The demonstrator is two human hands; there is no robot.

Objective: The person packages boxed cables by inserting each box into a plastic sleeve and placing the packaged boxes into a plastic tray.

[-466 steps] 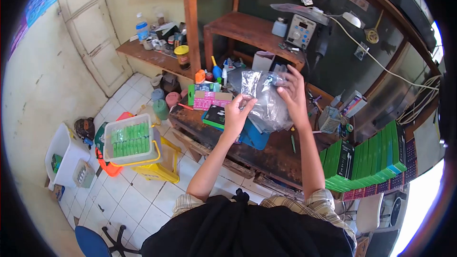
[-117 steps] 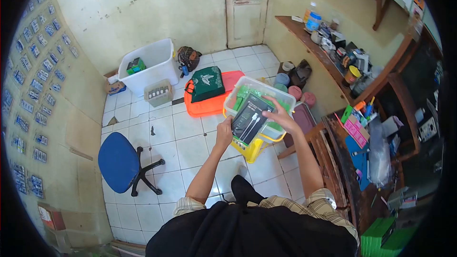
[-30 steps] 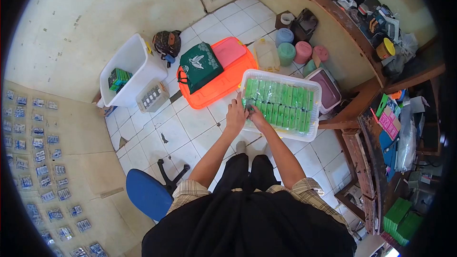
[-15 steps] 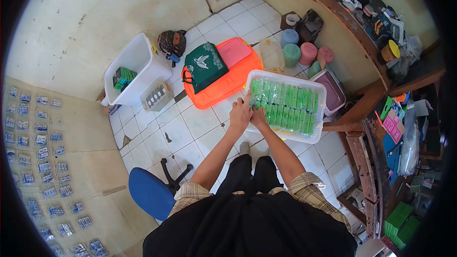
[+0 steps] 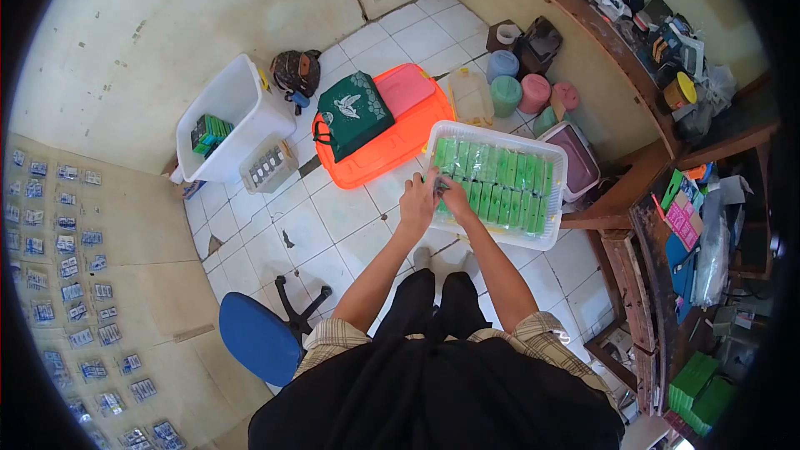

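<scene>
A white plastic basket (image 5: 533,242) holds rows of green packs (image 5: 506,173) wrapped in clear film. At its left edge my left hand (image 5: 416,202) and my right hand (image 5: 455,199) are close together with bent fingers. Between the fingertips shows a small dark-grey item, too small to name. Both hands appear closed on it, partly over the basket's left rim.
Behind the basket lies an orange lid (image 5: 354,173) with a green bag (image 5: 354,115) on it. A white tub (image 5: 265,137) with green packs stands at left, near a blue chair (image 5: 258,337). A cluttered wooden desk (image 5: 650,275) is at right.
Both hands have drawn slightly back from the packs and closer together. The small grey item now shows between their fingers. The whole view has shifted slightly.
</scene>
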